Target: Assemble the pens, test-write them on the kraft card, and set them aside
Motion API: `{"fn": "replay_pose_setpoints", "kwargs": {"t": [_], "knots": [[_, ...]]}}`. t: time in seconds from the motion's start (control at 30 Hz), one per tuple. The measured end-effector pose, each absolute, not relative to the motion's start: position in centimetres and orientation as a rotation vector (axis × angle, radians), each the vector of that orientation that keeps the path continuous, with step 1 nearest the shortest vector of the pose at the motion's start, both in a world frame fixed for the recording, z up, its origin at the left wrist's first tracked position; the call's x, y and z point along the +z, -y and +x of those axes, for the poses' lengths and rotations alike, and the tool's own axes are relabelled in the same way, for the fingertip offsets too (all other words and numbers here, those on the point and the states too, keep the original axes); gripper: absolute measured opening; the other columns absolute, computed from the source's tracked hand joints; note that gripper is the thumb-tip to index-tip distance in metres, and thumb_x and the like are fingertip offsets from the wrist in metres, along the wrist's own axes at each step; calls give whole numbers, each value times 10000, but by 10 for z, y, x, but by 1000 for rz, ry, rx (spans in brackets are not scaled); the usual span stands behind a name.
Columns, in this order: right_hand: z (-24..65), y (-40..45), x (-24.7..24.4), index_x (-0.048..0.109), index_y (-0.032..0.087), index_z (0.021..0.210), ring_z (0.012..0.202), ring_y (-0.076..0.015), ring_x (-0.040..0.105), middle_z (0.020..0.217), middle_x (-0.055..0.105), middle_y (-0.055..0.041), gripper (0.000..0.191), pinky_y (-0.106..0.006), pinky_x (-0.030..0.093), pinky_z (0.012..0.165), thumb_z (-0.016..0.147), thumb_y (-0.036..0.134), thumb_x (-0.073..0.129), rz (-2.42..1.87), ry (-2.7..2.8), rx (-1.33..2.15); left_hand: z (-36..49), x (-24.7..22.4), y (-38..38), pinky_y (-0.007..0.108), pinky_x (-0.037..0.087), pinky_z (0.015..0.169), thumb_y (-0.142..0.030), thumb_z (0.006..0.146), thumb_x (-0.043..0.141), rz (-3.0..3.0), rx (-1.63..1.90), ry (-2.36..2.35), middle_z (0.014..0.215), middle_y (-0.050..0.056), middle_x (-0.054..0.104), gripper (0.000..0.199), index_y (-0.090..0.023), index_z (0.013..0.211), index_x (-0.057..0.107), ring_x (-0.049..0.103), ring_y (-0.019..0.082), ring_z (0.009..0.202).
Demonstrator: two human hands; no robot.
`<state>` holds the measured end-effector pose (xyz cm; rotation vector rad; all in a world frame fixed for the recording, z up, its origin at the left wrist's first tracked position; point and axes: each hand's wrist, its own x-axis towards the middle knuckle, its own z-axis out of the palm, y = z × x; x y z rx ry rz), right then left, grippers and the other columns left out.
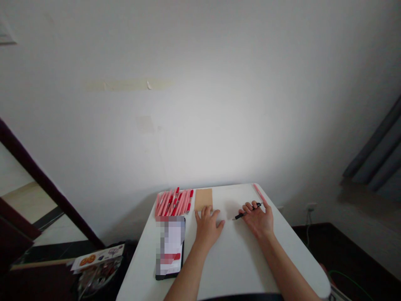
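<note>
My left hand (207, 224) lies with its fingers apart at the near edge of a brown paper pad (203, 200), fingertips touching it. To the right, my right hand (257, 218) is turned palm up, with a black pen (239, 216) held across its curled fingers; the pen's tip points left and down. Beyond that hand, a pink pen (258, 192) lies along the table's right edge. Several pink and red pens (173, 202) are bunched at the table's back left corner.
A phone (171, 246) with a blurred screen lies on the white table (232, 267), left of my left forearm. The wall (219, 104) stands behind the table. On the floor at left is a dark bag (120, 267) with a printed box (98, 257).
</note>
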<state>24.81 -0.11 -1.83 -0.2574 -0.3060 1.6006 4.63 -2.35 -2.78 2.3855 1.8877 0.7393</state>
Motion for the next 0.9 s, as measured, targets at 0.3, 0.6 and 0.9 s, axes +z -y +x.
{"fn": "replay_pose_setpoints", "kwargs": {"t": [0.3,0.6,0.9], "knots": [[249,0,-18,376,211,606,541,-107,402,602,371,54,241,-336,426,609,696,355,547,-240,319,1580,46,-28,23,612,154,1129,-433,838,541,2382,736,-1888,1343,72,495,374,-306,1189,577,372,285,1310],[250,-2,-23,439,218,655,556,-112,432,625,411,50,253,-344,439,632,751,433,531,-271,341,1567,46,-30,23,596,141,1141,-446,839,538,2406,775,-1885,1335,62,511,381,-308,1193,574,390,265,1296],[250,-3,-23,569,220,784,657,-125,537,725,533,29,199,-440,503,829,735,413,576,-352,372,1528,42,-29,16,575,229,1128,-357,888,465,2351,854,-2072,1358,78,524,336,-264,1185,590,401,267,1313]]}}
